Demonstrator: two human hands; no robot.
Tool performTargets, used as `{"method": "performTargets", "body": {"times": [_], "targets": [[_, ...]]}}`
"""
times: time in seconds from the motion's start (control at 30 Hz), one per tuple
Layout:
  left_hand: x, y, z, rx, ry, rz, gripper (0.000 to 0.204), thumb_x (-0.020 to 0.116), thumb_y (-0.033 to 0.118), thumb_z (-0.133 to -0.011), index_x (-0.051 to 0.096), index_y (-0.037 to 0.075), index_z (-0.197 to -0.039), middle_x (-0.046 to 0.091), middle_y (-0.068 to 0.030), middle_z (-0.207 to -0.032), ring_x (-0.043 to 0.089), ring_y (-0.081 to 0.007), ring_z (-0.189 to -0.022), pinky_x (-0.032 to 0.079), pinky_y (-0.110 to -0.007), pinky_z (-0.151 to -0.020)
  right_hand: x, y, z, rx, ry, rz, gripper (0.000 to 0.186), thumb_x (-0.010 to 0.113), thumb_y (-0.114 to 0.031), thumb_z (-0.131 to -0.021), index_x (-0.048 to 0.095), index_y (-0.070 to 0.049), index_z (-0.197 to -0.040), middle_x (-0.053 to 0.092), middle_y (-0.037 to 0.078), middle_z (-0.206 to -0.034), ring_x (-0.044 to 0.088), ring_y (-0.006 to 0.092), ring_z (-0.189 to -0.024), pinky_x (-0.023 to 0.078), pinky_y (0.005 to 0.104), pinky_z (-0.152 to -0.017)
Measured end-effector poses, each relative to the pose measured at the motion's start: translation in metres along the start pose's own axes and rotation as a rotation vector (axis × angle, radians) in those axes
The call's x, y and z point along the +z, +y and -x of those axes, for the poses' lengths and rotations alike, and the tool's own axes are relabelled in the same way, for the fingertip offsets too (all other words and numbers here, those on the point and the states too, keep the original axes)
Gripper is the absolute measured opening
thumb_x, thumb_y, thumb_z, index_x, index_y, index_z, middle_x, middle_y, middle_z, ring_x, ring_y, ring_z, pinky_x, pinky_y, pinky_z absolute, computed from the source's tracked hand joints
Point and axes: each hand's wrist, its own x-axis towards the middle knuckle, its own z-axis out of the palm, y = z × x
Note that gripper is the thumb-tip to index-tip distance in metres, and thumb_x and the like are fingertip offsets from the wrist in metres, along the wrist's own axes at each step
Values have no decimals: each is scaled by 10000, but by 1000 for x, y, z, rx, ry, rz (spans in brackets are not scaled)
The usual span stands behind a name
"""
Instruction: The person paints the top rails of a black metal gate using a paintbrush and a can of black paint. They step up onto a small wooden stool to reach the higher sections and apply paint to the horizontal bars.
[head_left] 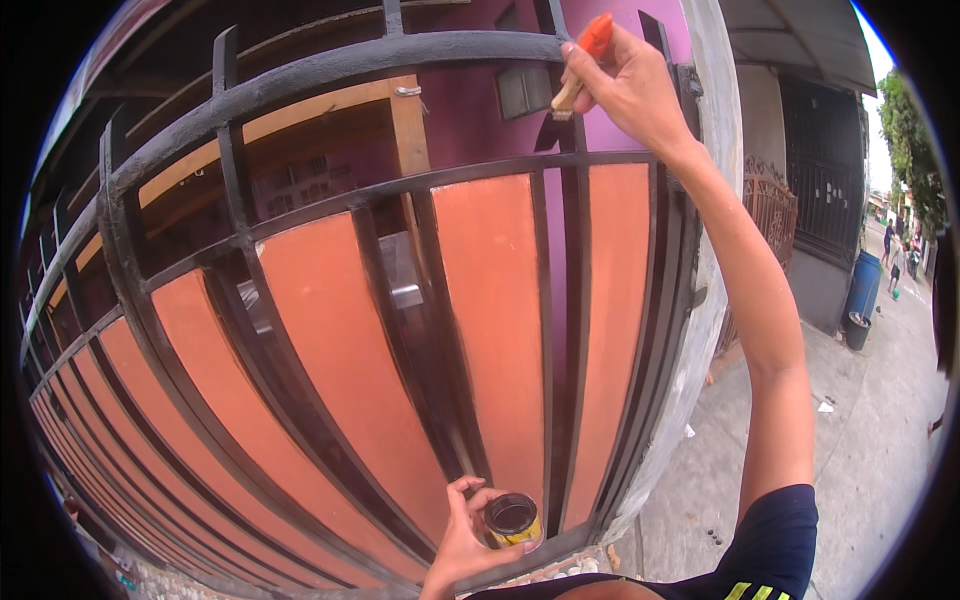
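Observation:
My right hand [625,85] is raised to the upper part of a metal gate, its fingers closed around a paintbrush [566,98]. The brush has an orange-red handle end and a pale wooden part, and its bristles point down beside a black upright bar [568,135]. Low in front of the gate, my left hand [468,535] grips a small open paint can [513,520] with dark paint inside and a yellow label. The gate has a thick dark curved top rail [380,62], dark bars and orange panels [490,310].
A grey concrete post [690,400] stands at the gate's right edge. Behind the bars are a wooden frame [408,125] and a purple wall [460,110]. Farther right, a blue barrel [862,285] and a dark bucket [857,330] stand by the paved street [860,430], with people far off.

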Motion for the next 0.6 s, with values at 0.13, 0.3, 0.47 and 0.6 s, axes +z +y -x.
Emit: {"method": "performTargets", "body": {"times": [0.13, 0.3, 0.47, 0.6], "targets": [[2, 9, 3, -94, 45, 28, 927, 817, 52, -621, 129, 34, -1243, 554, -168, -1096, 563, -239, -1068, 415, -393, -981, -15, -6, 7, 2, 82, -44, 227, 606, -233, -923, 587, -12, -880, 654, 51, -700, 619, 88, -538, 485, 214, -516], [-6, 4, 3, -50, 35, -4, 935, 817, 46, -622, 129, 37, -1256, 553, -170, -1103, 559, -240, -1082, 429, -395, -971, -3, -21, 12, -311, 269, -51, 139, 645, -143, -903, 590, -24, -855, 665, 42, -701, 667, 89, -631, 528, 204, -573], [-7, 1, 2, -41, 14, 8, 934, 825, 49, -619, 138, 41, -1253, 552, -172, -1109, 559, -241, -1085, 437, -393, -967, 15, 4, 15, -416, 254, 83, 137, 647, -138, -902, 585, -28, -848, 667, 32, -709, 685, 96, -680, 533, 191, -593], [-11, -1, 2, -47, 26, 58, 941, 837, 57, -618, 142, 42, -1252, 553, -170, -1112, 560, -238, -1081, 441, -390, -966, 11, 1, 8, -402, 356, -6, 130, 644, -130, -903, 586, -19, -868, 679, 52, -740, 693, 117, -701, 541, 202, -601]]}}
